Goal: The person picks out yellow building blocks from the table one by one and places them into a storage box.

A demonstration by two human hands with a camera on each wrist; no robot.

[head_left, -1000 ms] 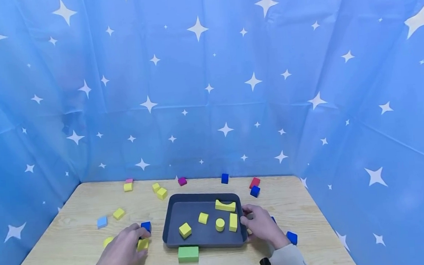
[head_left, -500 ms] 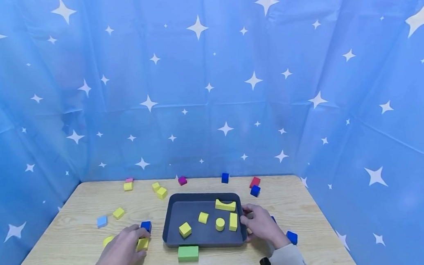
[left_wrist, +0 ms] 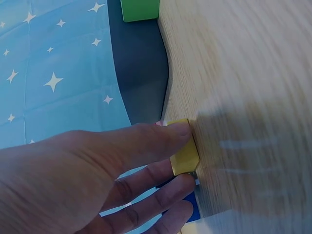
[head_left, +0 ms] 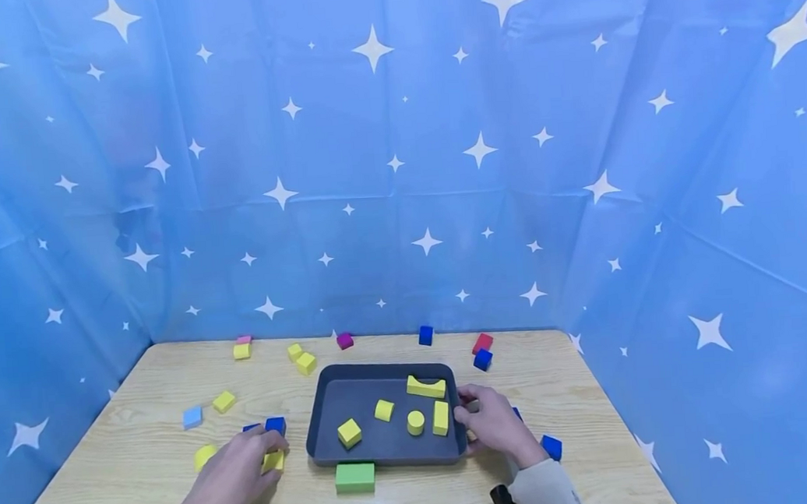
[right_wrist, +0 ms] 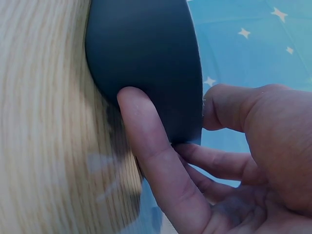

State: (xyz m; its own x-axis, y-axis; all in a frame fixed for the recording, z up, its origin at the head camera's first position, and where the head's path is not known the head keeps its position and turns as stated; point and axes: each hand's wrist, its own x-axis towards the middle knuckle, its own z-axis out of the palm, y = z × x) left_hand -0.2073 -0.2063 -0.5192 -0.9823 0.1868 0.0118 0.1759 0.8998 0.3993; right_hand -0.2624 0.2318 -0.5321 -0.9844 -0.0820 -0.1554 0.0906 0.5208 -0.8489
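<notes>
My left hand (head_left: 232, 475) pinches a yellow block (left_wrist: 184, 153) between thumb and fingers, low over or on the table; contact underneath cannot be told. Just beyond its fingertips sits a blue block (head_left: 275, 425), with another blue block (head_left: 250, 427) partly hidden. The dark grey tray (head_left: 314, 414) stands at mid-table. My right hand (head_left: 493, 425) holds the tray's right side, thumb at the rim and a finger against the outer wall (right_wrist: 146, 58). In the tray lie a yellow cube (head_left: 349, 434), a yellow cylinder (head_left: 415, 423), a yellow arch (head_left: 425, 387) and other yellow blocks.
A green block (head_left: 354, 478) touches or nearly touches the tray's front. A yellow round block (head_left: 205, 456) and a light blue block (head_left: 192, 417) lie left. Several blocks, including a red block (head_left: 482, 343), line the back. A blue block (head_left: 551, 448) sits beside the right wrist.
My left hand has shifted slightly right with the yellow block, and a second blue block shows behind it. The right hand keeps its hold on the tray. The head view has tilted slightly.
</notes>
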